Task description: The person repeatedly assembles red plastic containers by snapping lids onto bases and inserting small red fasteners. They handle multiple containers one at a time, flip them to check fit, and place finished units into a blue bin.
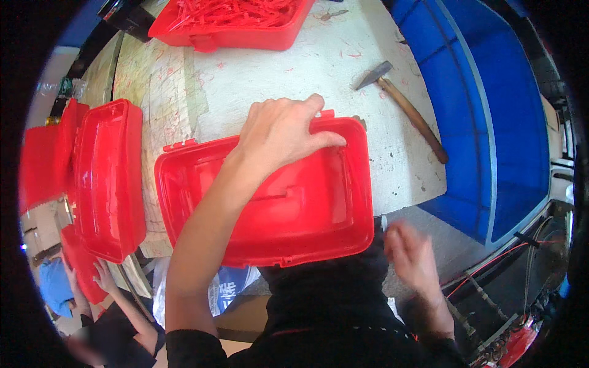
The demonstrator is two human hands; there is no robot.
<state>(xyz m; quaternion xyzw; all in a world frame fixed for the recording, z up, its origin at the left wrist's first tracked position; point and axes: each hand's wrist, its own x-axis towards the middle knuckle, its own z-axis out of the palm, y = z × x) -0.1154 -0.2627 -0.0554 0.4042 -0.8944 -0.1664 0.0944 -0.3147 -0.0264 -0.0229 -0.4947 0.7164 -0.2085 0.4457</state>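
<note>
A red plastic box (276,202), shallow with its hollow side up, lies in front of me at the near edge of the table. My left hand (285,126) reaches across it and grips its far rim, the thumb inside and the fingers over the outer side. Small hinge-like tabs stick out along that far rim. To the right of the box, beyond the table's edge, my right hand (410,254) is in the air with curled fingers, slightly blurred. A small pale tip shows by its fingers; what it belongs to is hidden.
A hammer (408,110) with a wooden handle lies right of the box, before a blue crate (460,122). A red bin (245,38) of red plastic scraps stands at the back. Left are another red box (109,181) and a co-worker's hands (104,276) on a red piece.
</note>
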